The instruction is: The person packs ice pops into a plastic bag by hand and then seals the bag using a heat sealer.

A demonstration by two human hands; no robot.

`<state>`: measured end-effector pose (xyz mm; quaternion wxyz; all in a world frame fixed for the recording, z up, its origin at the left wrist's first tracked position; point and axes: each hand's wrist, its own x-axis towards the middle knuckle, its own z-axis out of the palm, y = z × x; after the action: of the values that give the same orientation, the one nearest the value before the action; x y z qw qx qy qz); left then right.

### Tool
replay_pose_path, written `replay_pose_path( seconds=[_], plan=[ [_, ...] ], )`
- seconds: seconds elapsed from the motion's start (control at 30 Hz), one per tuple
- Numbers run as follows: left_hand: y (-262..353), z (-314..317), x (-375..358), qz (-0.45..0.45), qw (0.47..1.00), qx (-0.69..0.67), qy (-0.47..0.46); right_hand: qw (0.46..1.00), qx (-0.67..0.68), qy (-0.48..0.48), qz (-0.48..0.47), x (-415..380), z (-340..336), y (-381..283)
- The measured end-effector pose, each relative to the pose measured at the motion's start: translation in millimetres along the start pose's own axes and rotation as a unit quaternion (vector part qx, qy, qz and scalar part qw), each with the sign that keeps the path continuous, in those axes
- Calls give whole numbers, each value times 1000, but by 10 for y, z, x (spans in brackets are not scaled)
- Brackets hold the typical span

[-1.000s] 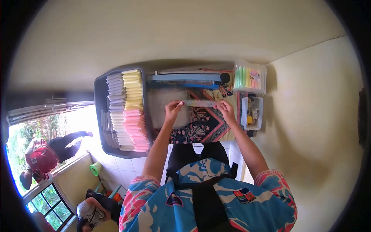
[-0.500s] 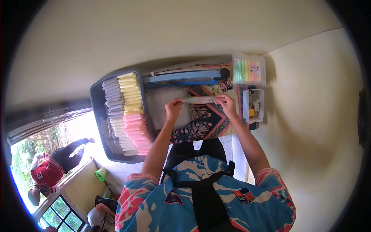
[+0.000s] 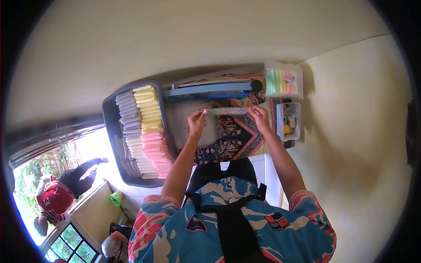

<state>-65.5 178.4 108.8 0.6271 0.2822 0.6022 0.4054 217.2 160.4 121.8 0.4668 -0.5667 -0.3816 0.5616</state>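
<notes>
Just above the frame's middle, the left hand (image 3: pixel 197 122) and right hand (image 3: pixel 258 118) each pinch 1 end of a clear plastic strip (image 3: pixel 228 111), seemingly to hold it taut. The grey tub (image 3: pixel 111 115), centre-left, likely holds its packets (image 3: pixel 150 107) in tidy rows.

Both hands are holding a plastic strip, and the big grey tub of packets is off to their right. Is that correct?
Not quite: the head view shows the grey tub of packets off to their left. The left hand and right hand do hold the plastic strip.
</notes>
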Motion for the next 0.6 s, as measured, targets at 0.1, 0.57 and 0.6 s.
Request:
replay_pose_path(
  seconds=[0.1,0.57,0.6],
  plan=[
    [62,-23,-5,-2,1000,-18,-9,1000,2,8,-2,29,4,61],
    [130,-195,-129,59,995,-76,-28,993,-101,46,-37,-48,141,-197],
    [123,-194,-139,60,995,-78,-26,993,-105,42,-33,-44,140,-198]
  ],
)
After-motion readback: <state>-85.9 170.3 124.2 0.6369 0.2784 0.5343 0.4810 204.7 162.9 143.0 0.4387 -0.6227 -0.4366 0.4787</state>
